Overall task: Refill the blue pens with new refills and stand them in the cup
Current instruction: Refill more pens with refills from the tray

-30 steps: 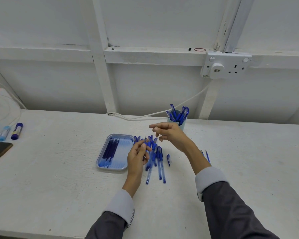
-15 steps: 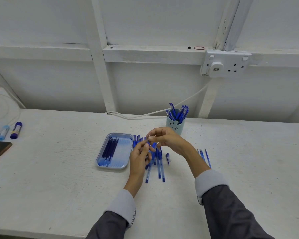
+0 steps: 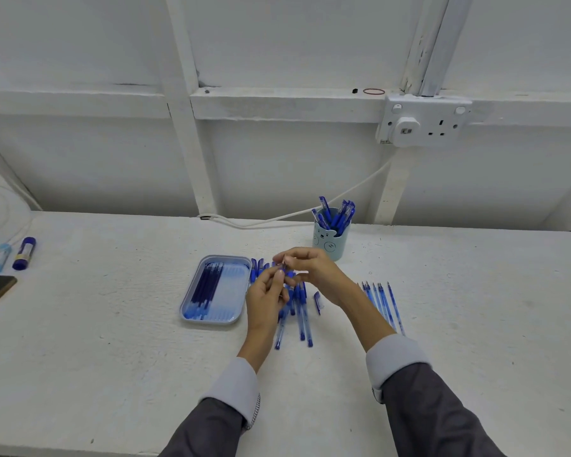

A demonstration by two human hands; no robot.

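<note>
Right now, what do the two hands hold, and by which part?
The left hand and right hand together pinch a small pen piece; by which part cannot be told.

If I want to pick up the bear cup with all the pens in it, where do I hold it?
Hold the cup round its wall, about halfway up, coming from its right side. Pens stick out of the top, so a grab from above would probably knock them. It stands upright, with bare table to its right.
</note>
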